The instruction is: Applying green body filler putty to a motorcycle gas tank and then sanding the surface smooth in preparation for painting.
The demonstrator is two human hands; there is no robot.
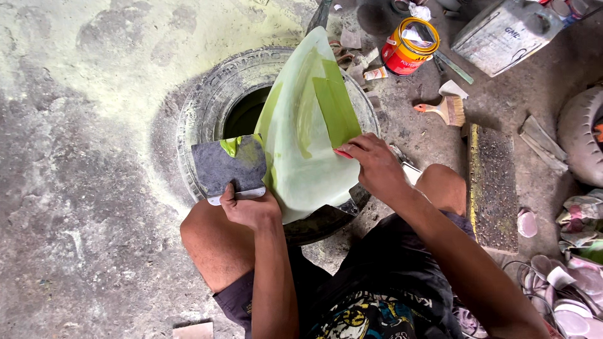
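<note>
i see the pale green panel (301, 144) lying on the tyre (207, 107), streaked darker; my left hand (251, 210) grips a grey board (227, 166), my right hand (375, 166) pinches a half-hidden red tool (342, 153).

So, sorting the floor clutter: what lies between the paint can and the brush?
In the head view, a long flat strip tool lies on the floor between the paint can and the brush.
</note>
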